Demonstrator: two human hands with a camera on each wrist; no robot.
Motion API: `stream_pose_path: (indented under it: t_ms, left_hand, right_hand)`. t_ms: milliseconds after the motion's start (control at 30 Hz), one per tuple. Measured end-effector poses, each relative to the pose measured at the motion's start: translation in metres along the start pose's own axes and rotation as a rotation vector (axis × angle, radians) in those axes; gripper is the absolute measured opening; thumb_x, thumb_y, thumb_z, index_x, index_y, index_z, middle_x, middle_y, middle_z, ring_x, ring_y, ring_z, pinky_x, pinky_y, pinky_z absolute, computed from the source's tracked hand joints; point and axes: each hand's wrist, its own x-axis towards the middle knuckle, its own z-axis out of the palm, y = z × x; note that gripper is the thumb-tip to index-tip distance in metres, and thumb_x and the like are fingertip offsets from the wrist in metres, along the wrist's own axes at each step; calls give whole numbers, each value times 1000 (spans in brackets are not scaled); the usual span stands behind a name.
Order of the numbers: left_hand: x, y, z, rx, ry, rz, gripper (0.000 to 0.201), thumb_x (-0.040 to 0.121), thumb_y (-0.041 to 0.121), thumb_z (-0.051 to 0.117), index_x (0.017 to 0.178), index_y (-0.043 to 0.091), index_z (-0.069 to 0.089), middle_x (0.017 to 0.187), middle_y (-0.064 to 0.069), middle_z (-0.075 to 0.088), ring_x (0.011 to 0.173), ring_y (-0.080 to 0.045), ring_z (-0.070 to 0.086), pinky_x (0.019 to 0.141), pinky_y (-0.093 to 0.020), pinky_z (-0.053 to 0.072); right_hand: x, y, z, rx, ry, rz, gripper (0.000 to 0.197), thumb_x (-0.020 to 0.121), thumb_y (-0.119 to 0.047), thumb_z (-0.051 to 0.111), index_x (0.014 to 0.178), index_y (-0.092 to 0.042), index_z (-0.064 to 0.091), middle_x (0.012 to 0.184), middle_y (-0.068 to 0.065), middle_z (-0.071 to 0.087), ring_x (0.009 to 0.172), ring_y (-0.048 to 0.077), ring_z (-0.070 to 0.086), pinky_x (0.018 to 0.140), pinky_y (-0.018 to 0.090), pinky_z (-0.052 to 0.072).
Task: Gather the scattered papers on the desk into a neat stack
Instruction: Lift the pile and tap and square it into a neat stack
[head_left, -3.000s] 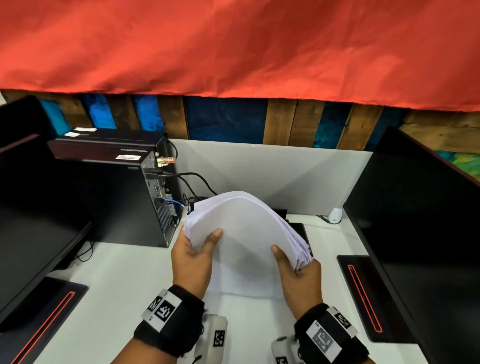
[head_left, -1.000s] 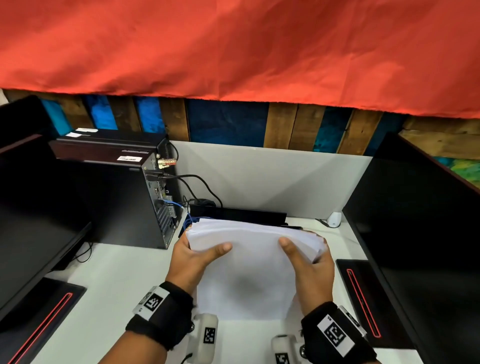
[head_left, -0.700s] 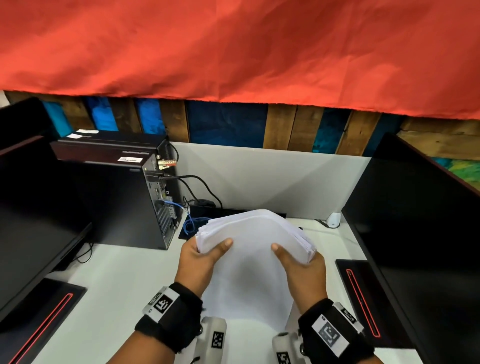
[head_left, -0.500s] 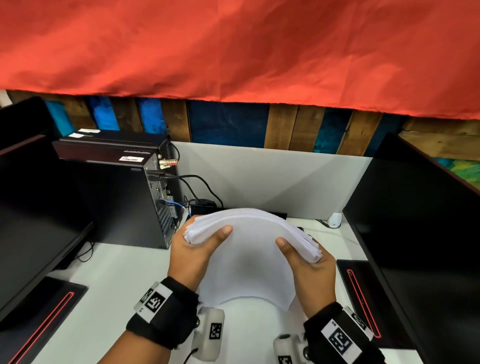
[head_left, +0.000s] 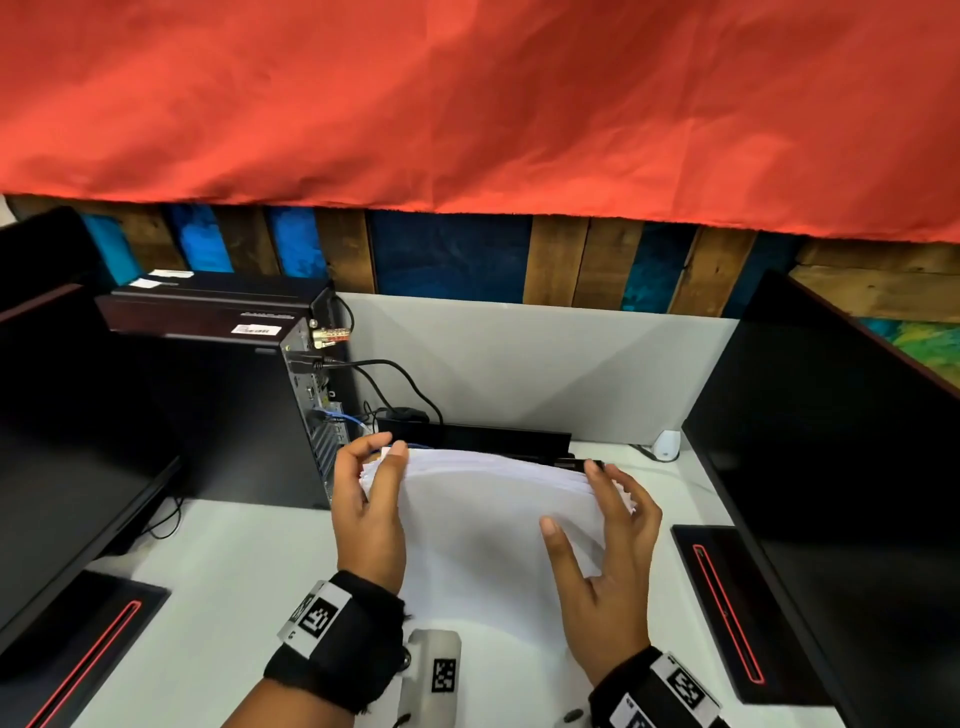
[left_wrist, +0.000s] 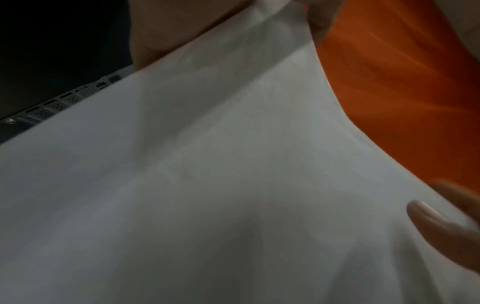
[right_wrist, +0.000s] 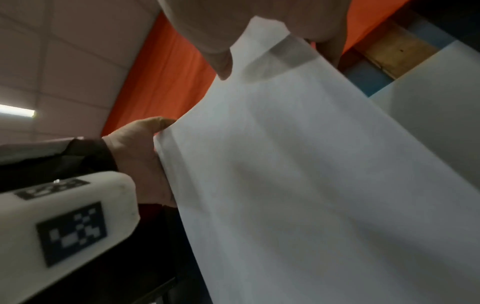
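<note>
A stack of white papers (head_left: 478, 519) stands on its lower edge on the white desk (head_left: 234, 597), bowed slightly towards me. My left hand (head_left: 382, 457) pinches its top left corner, thumb in front and fingers curled behind. My right hand (head_left: 571, 499) holds the right edge more loosely, thumb on the front sheet and spread fingers along the top right corner. The left wrist view is filled by the paper stack (left_wrist: 233, 185), with the left hand (left_wrist: 272, 12) at the top. In the right wrist view the right hand (right_wrist: 272, 41) clasps the paper stack (right_wrist: 311, 185) at its top.
A black computer tower (head_left: 218, 405) with cables (head_left: 395, 374) stands left of the papers. A black box (head_left: 478, 436) lies right behind them against the grey partition (head_left: 545, 364). Dark monitors flank the desk, left (head_left: 62, 441) and right (head_left: 841, 493), each on a red-lined base (head_left: 727, 608).
The stack has been raised and set down repeatedly. Since half a second ago both hands slid to its top corners, the arch flattened, and the right hand's fingers spread looser.
</note>
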Motion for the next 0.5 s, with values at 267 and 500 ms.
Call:
stream_pose_path:
  t_ms: [267,500]
  left_hand:
    - [1,-1,-2,26,17,-11,28,78,40,64,95,18,61,99,-9,68,103,-34,63,93,-41,47]
    - [-2,2,-1,-17,35,-27,23,79,41,53,92,24,60,96,-15,70,100,-31,63,98,-44,43]
  right_hand:
    - [1,-1,0,8,21,-9,46,77,-39,63,118,-54,47,131,-13,35,127,5,40,97,16,36]
    - [3,-2,0,21,35,11,44,76,-40,64,117,-44,50,129,-9,38,126,3,41,97,2,33]
